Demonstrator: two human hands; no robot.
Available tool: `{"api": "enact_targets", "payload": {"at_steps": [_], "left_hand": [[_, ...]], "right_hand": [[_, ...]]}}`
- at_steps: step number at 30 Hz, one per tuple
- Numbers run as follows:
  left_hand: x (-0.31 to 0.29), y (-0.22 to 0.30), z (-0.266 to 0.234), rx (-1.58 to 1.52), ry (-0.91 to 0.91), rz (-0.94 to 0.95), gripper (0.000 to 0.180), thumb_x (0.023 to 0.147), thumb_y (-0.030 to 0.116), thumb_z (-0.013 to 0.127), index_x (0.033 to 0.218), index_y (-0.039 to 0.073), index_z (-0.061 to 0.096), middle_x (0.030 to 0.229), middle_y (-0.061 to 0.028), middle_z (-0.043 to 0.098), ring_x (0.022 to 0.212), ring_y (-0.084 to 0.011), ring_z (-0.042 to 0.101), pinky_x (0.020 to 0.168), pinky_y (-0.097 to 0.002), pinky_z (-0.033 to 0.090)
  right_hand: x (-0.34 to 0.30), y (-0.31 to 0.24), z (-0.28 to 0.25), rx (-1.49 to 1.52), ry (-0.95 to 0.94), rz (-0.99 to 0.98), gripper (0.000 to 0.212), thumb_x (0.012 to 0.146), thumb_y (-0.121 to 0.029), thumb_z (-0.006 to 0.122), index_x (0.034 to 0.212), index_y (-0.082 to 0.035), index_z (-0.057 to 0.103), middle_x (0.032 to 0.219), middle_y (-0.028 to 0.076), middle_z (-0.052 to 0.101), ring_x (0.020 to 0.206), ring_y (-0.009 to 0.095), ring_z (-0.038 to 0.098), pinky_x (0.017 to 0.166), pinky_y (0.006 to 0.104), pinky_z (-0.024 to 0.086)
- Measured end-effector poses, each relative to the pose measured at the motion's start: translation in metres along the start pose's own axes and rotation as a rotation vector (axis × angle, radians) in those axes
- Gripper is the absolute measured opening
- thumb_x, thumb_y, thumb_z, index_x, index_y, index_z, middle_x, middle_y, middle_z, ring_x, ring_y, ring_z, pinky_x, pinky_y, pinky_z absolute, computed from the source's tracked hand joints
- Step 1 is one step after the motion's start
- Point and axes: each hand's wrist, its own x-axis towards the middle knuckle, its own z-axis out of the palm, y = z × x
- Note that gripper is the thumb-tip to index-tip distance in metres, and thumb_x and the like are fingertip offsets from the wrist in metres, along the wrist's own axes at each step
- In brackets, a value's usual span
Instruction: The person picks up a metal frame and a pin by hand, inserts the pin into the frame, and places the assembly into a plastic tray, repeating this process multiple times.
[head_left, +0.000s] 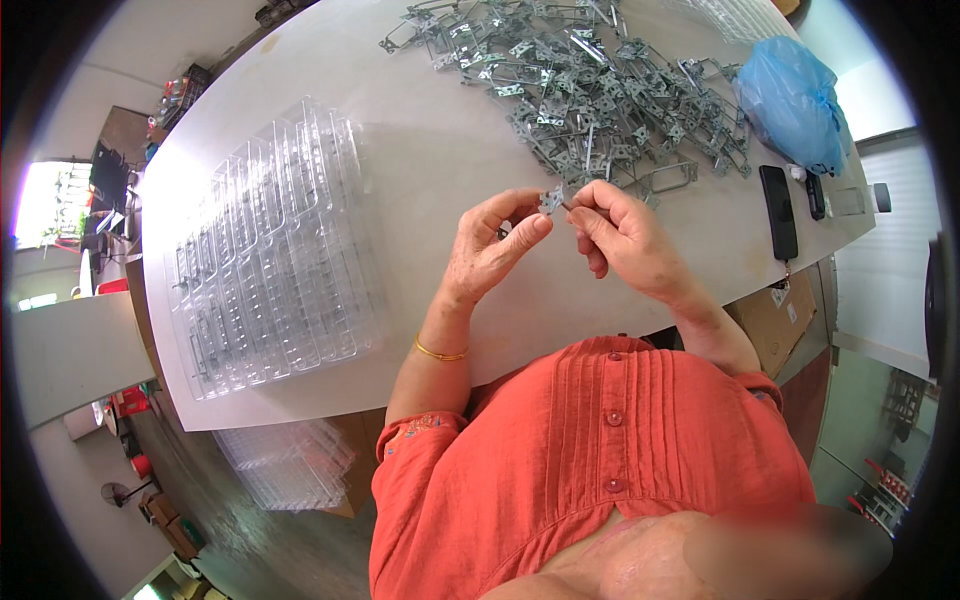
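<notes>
Between my two hands is a small grey metal bracket [551,201] with a flat, notched plate, held just above the table. My left hand [490,245] is closed, its thumb and fingers pinching the bracket from the left. From the other side, the fingertips of my right hand [628,238] grip a thin dark end at the bracket's right edge. Whether that end is a wire of the same bracket cannot be made out. Beyond my hands lies a big tangled heap of similar metal brackets with wire loops [600,100].
Stacked clear plastic trays [280,250] lie on the left of the white table [430,160]. To the right are a blue plastic bag [792,105], a black phone [778,212] and a small black object [815,197]. More clear trays [285,465] and a cardboard box [778,325] stand below table level.
</notes>
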Motion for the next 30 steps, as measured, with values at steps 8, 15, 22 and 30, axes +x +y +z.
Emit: {"api": "enact_targets", "payload": {"at_steps": [8,15,22,30], "left_hand": [[0.003,0.001,0.01,0.258,0.075,0.107,0.032,0.085,0.02,0.079,0.11,0.002,0.069,0.076,-0.0015,0.061,0.068,-0.0094,0.053,0.062,-0.0258,0.045],[0.005,-0.002,0.012,0.433,0.069,0.258,0.036,0.08,0.017,0.081,0.111,0.004,0.069,0.076,-0.0035,0.062,0.064,-0.0125,0.053,0.058,-0.0279,0.046],[0.003,0.001,0.011,0.212,0.151,0.221,0.059,0.076,0.011,0.082,0.129,0.002,0.058,0.098,-0.0057,0.065,0.076,-0.0115,0.056,0.071,-0.0269,0.049],[0.002,-0.005,0.007,-0.1,0.134,0.088,0.061,0.078,0.003,0.079,0.134,0.0,0.053,0.109,-0.0051,0.059,0.095,-0.0131,0.058,0.086,-0.0295,0.05]], "right_hand": [[0.001,-0.002,-0.002,0.012,0.098,-0.211,0.012,0.103,-0.019,0.055,0.104,-0.008,0.059,0.084,-0.001,0.063,0.071,0.006,0.061,0.063,0.0223,0.049],[0.007,0.007,0.001,0.041,0.008,-0.166,0.012,0.103,-0.015,0.055,0.102,-0.004,0.059,0.087,0.0,0.064,0.075,0.007,0.061,0.068,0.0241,0.052],[0.011,0.007,-0.008,0.089,0.139,-0.207,0.012,0.103,-0.014,0.054,0.103,-0.003,0.059,0.09,0.003,0.066,0.077,0.008,0.063,0.071,0.025,0.054],[0.008,0.002,-0.024,0.349,0.168,-0.165,0.015,0.103,-0.017,0.054,0.105,-0.002,0.059,0.095,0.008,0.068,0.079,0.013,0.068,0.072,0.0281,0.059]]}}
